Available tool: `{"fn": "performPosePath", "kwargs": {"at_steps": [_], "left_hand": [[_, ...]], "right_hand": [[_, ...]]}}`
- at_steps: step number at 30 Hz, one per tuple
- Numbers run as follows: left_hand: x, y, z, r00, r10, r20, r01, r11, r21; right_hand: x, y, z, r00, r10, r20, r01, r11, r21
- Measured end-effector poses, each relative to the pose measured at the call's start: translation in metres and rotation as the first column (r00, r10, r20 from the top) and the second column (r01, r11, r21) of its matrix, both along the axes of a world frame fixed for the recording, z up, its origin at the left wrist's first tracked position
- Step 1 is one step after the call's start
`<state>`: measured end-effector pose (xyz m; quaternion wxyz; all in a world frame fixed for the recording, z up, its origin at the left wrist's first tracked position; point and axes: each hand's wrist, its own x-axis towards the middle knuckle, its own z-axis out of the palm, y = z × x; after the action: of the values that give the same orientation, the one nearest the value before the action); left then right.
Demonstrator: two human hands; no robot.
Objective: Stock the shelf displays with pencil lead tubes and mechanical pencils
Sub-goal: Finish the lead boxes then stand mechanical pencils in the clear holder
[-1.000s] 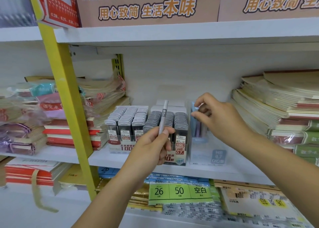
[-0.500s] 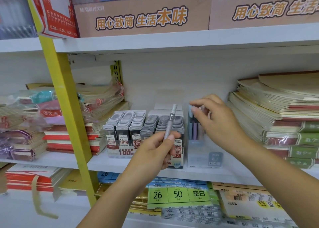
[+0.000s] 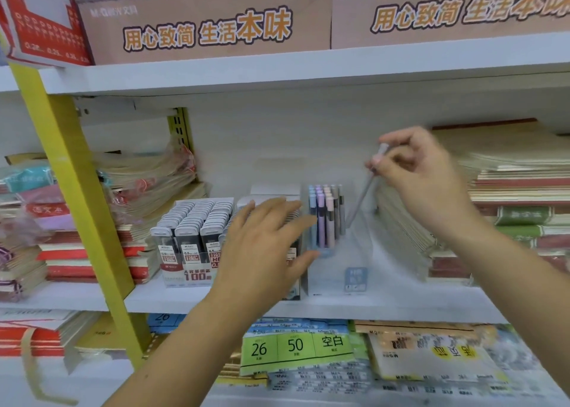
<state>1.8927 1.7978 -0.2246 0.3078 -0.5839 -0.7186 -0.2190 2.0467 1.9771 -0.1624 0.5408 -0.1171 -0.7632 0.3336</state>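
White shelf board [image 3: 401, 302], crossed at the left by a slanting yellow upright [image 3: 77, 191]. Near its middle, standing on it, a clear display box [image 3: 354, 278] with pastel mechanical pencils [image 3: 322, 218] upright in its back left part. Left of that box, displays of dark lead tubes [image 3: 197, 218] in tight rows, the nearer one largely hidden. Further left, leaning stacks of wrapped notebooks [image 3: 148, 184]. Right of the box, near it, tall slanted stacks of exercise books [image 3: 509, 197]. Above the box, an upper shelf [image 3: 277, 70] bearing brown printed cartons [image 3: 200, 30]. Below the box, a lower shelf [image 3: 101, 382] with green-labelled packs [image 3: 296, 345].
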Motion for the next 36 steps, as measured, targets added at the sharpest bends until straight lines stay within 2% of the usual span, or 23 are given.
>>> {"fn": "performPosePath", "kwargs": {"at_steps": [2, 5, 18, 23, 26, 28, 30, 32, 34, 36], "left_hand": [[-0.006, 0.002, -0.006, 0.999, 0.03, -0.041, -0.034, 0.994, -0.106], [-0.012, 0.005, -0.016, 0.999, 0.015, -0.035, -0.019, 0.991, -0.129], [-0.023, 0.013, -0.027, 0.997, -0.034, -0.066, 0.032, 0.999, -0.028], [-0.023, 0.014, -0.029, 0.999, -0.043, -0.03, 0.041, 0.999, -0.035], [-0.019, 0.012, -0.023, 0.999, -0.034, -0.013, 0.033, 0.997, -0.069], [-0.013, 0.01, -0.016, 0.999, -0.021, -0.039, 0.018, 0.997, -0.076], [-0.007, 0.006, -0.015, 0.997, -0.033, -0.074, 0.032, 0.999, -0.014], [-0.002, -0.003, -0.023, 0.992, -0.11, -0.062, 0.118, 0.982, 0.145], [0.004, -0.02, -0.051, 0.978, -0.202, -0.048, 0.207, 0.923, 0.325], [0.008, -0.041, -0.104, 0.97, -0.243, 0.013, 0.222, 0.907, 0.357]], "right_hand": [[-0.011, 0.009, -0.014, 0.981, -0.101, 0.163, 0.087, 0.992, 0.088], [-0.021, 0.016, -0.03, 0.946, -0.201, 0.256, 0.145, 0.964, 0.221], [-0.032, 0.013, -0.044, 0.91, -0.284, 0.302, 0.172, 0.922, 0.347], [-0.042, 0.026, -0.051, 0.828, -0.46, 0.321, 0.272, 0.83, 0.486], [-0.042, 0.026, -0.048, 0.803, -0.432, 0.41, 0.259, 0.874, 0.412], [-0.036, 0.02, -0.045, 0.824, -0.364, 0.435, 0.243, 0.919, 0.309], [-0.022, 0.007, -0.045, 0.898, -0.295, 0.326, 0.248, 0.952, 0.179], [-0.002, -0.016, -0.053, 0.967, -0.232, 0.104, 0.226, 0.972, 0.065], [0.012, -0.047, -0.074, 0.983, -0.169, -0.077, 0.172, 0.985, 0.029], [0.017, -0.075, -0.112, 0.988, -0.102, -0.114, 0.102, 0.995, -0.007]]}}
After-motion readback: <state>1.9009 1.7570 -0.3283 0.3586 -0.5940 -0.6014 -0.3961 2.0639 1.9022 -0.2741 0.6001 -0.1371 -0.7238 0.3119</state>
